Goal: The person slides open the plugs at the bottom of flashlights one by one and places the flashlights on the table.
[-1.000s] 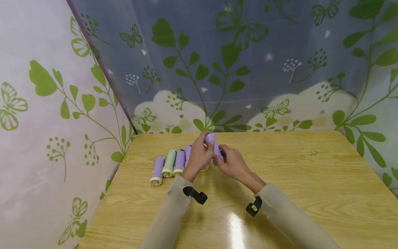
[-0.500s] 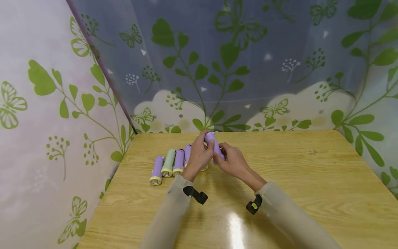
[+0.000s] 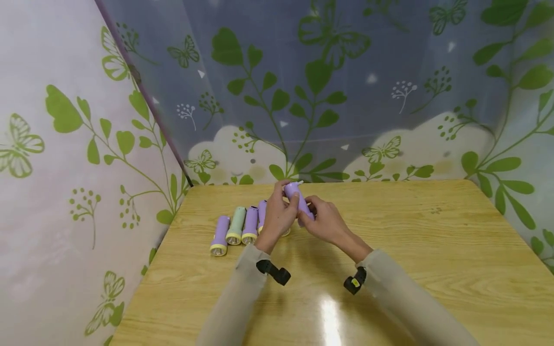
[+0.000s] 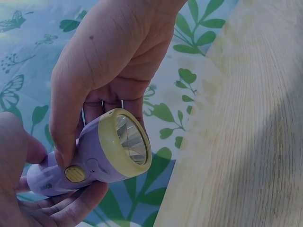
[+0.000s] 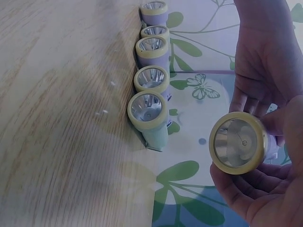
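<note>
Both hands hold a purple flashlight (image 3: 297,196) above the far part of the table, tilted, with its tail up and away. My left hand (image 3: 279,214) grips the tail half, where a small pale prong (image 3: 300,182) sticks out. Lower down, near the head, my right hand (image 3: 325,221) holds it. The left wrist view shows the right thumb beside the yellow switch (image 4: 75,173) and the cream rim (image 4: 113,147) round the lens. In the right wrist view, the reflector (image 5: 236,143) faces the camera and looks unlit.
Left of the hands, several flashlights lie in a row, lenses toward me: a purple one (image 3: 221,230), a green one (image 3: 237,223), another purple one (image 3: 250,223). My left hand partly covers the rest. Patterned curtains (image 3: 381,96) stand behind the wooden table (image 3: 424,250).
The held flashlight has turned slightly, and the prong at its tail shows more plainly. Both hands keep nearly the same place and grip. The row has not moved.
</note>
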Tool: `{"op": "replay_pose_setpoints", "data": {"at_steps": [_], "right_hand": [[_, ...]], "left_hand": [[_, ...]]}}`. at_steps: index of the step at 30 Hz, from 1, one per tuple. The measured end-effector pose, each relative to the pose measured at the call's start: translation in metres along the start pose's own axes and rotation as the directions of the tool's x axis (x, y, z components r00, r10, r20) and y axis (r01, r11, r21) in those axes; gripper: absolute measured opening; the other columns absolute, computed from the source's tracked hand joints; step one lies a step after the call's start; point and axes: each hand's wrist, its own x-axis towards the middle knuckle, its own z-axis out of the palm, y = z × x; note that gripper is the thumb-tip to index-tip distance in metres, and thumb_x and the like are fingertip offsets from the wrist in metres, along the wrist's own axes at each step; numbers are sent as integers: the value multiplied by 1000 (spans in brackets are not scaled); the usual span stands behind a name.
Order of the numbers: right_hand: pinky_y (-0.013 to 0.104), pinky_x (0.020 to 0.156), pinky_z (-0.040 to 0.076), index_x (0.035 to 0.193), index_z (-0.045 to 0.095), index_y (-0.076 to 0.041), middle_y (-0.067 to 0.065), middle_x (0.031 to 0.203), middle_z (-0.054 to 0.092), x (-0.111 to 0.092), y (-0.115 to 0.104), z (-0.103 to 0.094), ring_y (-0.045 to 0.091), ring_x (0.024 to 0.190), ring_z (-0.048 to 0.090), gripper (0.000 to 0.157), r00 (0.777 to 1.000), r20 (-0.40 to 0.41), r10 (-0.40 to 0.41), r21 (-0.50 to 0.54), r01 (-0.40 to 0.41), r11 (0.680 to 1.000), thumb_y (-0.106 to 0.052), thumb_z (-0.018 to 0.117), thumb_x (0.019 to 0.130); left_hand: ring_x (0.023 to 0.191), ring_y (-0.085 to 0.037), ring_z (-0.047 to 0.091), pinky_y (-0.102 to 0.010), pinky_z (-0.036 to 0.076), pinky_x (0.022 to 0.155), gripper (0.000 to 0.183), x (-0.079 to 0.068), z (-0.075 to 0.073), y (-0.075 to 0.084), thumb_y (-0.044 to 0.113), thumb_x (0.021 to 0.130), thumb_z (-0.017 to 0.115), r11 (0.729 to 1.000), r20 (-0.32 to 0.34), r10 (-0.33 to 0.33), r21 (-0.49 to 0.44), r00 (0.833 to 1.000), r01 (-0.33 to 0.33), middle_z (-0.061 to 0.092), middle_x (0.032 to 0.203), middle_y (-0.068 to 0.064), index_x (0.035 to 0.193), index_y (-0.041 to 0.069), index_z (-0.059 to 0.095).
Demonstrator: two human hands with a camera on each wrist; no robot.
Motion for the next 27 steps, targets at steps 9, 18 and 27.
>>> {"op": "replay_pose_setpoints", "data": {"at_steps": [9, 18, 27], "right_hand": [[28, 63, 56, 125, 62, 1, 16, 99, 74, -3, -1, -1, 16, 76, 69, 38, 1000, 5, 8, 13, -9, 1000, -24, 65, 97], [26, 63, 55, 126, 61, 0, 15, 101, 75, -11, 3, -1, 16, 77, 70, 39, 999, 2, 35, 22, -35, 999, -27, 65, 98], [26, 62, 55, 127, 61, 1, 16, 101, 74, -16, 9, -2, 15, 77, 70, 39, 999, 17, 39, 46, -40, 998, -26, 64, 100]], "left_hand": [[70, -14, 64, -29, 56, 58, 45, -2, 0, 1, 27, 104, 54, 998, 3, -36, -52, 999, 36, 63, 117, -17, 145, 14, 42], [66, -13, 65, -27, 52, 54, 44, -6, 5, -1, 25, 103, 56, 996, 13, -25, -85, 1000, 26, 63, 115, -20, 143, 11, 44], [66, -13, 65, -26, 52, 54, 43, -7, 12, -2, 28, 104, 56, 995, 30, -49, -85, 998, 51, 62, 116, -18, 143, 15, 44]]}}
